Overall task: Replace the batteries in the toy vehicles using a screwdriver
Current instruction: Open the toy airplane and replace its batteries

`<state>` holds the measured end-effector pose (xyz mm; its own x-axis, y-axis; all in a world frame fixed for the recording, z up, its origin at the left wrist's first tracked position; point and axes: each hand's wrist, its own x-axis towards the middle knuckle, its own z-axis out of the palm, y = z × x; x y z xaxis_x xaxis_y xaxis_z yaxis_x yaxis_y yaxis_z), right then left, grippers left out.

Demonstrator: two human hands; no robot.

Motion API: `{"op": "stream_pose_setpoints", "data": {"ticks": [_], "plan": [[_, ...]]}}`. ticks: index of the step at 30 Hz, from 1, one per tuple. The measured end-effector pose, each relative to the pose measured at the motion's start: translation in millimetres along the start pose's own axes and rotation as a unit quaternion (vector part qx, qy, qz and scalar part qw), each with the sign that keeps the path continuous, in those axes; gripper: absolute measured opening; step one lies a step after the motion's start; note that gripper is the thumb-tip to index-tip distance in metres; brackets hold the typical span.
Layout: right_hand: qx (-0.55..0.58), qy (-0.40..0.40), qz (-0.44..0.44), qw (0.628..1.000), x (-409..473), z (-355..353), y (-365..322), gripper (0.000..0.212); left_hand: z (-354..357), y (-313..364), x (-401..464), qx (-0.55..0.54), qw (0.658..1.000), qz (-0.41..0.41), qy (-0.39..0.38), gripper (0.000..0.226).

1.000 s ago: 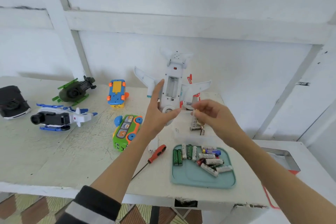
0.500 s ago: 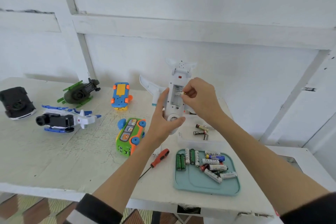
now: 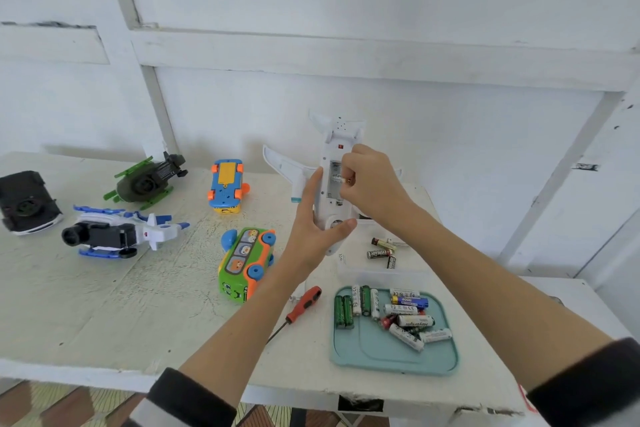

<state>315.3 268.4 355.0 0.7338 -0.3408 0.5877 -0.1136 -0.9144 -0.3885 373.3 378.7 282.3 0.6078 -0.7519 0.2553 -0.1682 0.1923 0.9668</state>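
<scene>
The white toy plane point(image 3: 327, 191) is held belly-up above the table point(image 3: 104, 305), gripped by the left hand point(image 3: 311, 236), thumb across its nose. A battery point(image 3: 341, 178) is pinched at the open compartment by the curled right hand point(image 3: 372, 189) fingers (spares sit in the teal tray point(image 3: 394, 357) below). The screwdriver point(image 3: 301, 305) lies beneath the left wrist.

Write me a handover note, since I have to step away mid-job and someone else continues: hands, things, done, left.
Left hand grips the white plastic toy plane, belly up, battery bay open.
Right hand pinches a white battery into that bay.
Red-handled screwdriver lies on the white table; more batteries lie in the teal tray, others in the clear box.
Done: bay opened.
Left: seat batteries, refit cover, likely the other toys.
</scene>
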Motion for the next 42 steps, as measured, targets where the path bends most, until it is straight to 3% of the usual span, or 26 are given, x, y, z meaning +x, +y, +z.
{"op": "stream_pose_setpoints", "data": {"ticks": [5,10,16,22,28,35,39,42], "plan": [[-0.020,-0.052,0.009,0.998,6,-3,8,0.015,-1,-4,0,0.006,0.999,0.012,-0.031,0.088],[-0.010,0.018,-0.046,0.999,-2,5,12,0.009,0,-1,5,-0.023,0.999,0.015,-0.021,0.085],[0.069,0.004,-0.033,0.997,-5,4,21,0.007,0,-2,7,-0.036,0.999,0.013,-0.017,0.085],[0.056,-0.033,-0.045,0.997,-4,5,22,0.010,0,0,11,-0.040,0.999,0.017,-0.013,0.084],[0.059,0.039,0.022,0.997,4,6,15,0.009,1,2,16,-0.039,0.999,0.027,-0.015,0.084],[0.016,-0.045,0.016,0.999,4,7,17,0.011,0,0,14,-0.040,0.999,0.019,-0.017,0.086],[0.062,-0.025,0.061,0.996,6,-1,12,0.013,-1,2,14,-0.038,0.999,0.027,-0.019,0.086],[0.036,-0.024,0.052,0.998,6,-5,8,0.008,-2,6,13,-0.044,0.998,0.029,-0.024,0.085]]}}
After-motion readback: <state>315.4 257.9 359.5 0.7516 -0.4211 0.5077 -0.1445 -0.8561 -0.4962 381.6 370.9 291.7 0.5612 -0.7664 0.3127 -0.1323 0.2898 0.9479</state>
